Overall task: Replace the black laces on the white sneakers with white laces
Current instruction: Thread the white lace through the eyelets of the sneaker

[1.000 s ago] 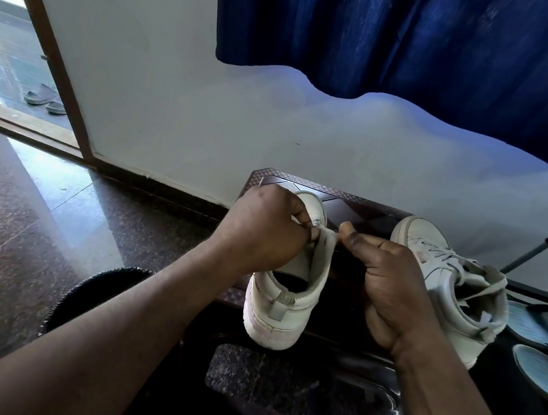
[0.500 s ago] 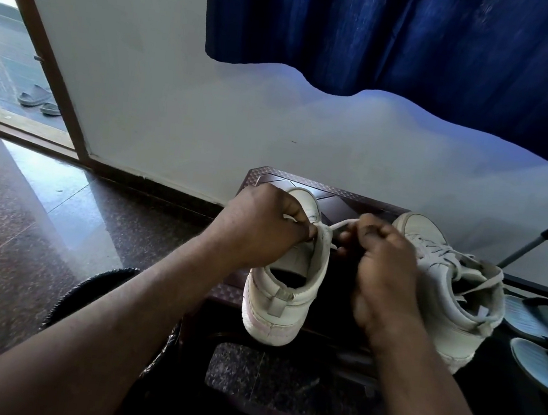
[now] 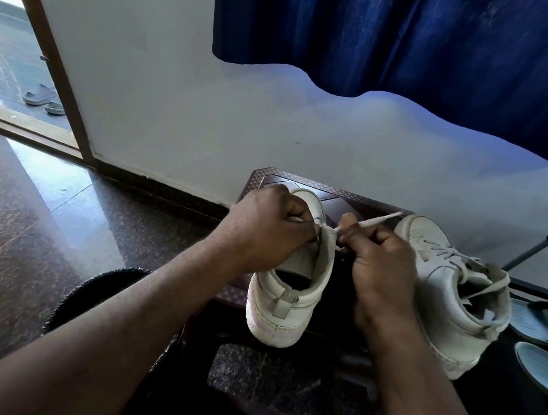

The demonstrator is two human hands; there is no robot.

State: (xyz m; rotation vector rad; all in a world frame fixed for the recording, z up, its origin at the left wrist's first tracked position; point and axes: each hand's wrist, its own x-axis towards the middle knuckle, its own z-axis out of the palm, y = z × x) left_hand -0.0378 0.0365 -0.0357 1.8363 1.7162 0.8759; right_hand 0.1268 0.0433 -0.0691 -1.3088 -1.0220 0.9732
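- The white flat lace is running from the top eyelet area of the white leather sneaker with the grey heel tab out to the far right, with its free tip pointing towards the other shoe.
- This sneaker is sitting heel-near and toe-far on the left part of the dark brown patterned bench, with its collar gaping open.
- The left hand is gripping the sneaker's upper with curled fingers; the fingertips are hiding exactly where they meet the lace.
- The right hand is pinching the lace between thumb and fingers, just beside the eyelets.
- Judging by this, the person is threading the white lace through one of the upper eyelets. The next move is likely calling for drawing the slack through evenly while steadying the shoe.
- No black lace is showing, so the removal step is looking finished.
- The second white sneaker with loose pale laces is resting on the right of the bench and appearing already laced.
- Dark rubber sandals are lying further right.
- A deep blue curtain is hanging over the white wall behind, and the polished speckled stone floor is stretching away left.
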